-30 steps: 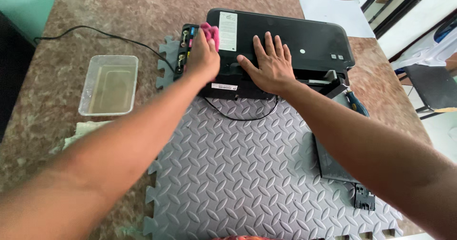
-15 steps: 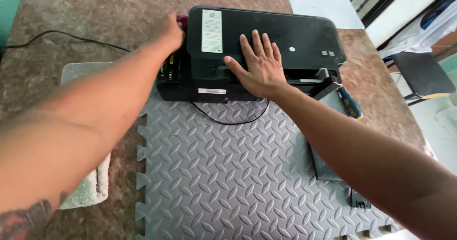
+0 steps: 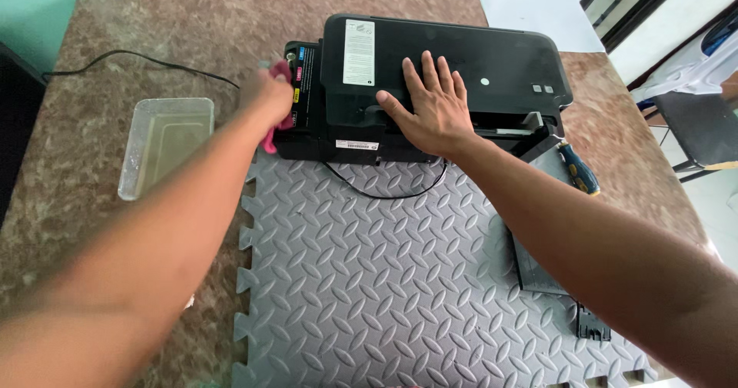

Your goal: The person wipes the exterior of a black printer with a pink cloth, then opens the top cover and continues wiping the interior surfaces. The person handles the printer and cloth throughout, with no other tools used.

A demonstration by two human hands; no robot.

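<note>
A black printer (image 3: 492, 65) lies on the far part of a grey foam mat (image 3: 384, 273), with an ink tank block (image 3: 304, 88) on its left side. My right hand (image 3: 430, 107) rests flat on the printer's top, fingers spread. Against the left side of the ink tank block, my left hand (image 3: 267, 94) grips a pink cloth (image 3: 278, 126); the hand is motion-blurred. A black cable (image 3: 384, 192) loops out from under the printer onto the mat.
A clear plastic tray (image 3: 165, 146) stands on the brown stone table (image 3: 138, 26) at left. A power cord (image 3: 138, 61) runs to the far left. A screwdriver (image 3: 578, 169), a dark panel (image 3: 538, 269) and a small black part (image 3: 592, 325) lie at right. White paper (image 3: 538, 15) sits far back.
My left hand with the pink cloth has moved from the printer's far left corner back down along the ink tank side. The right hand has stayed flat on the printer.
</note>
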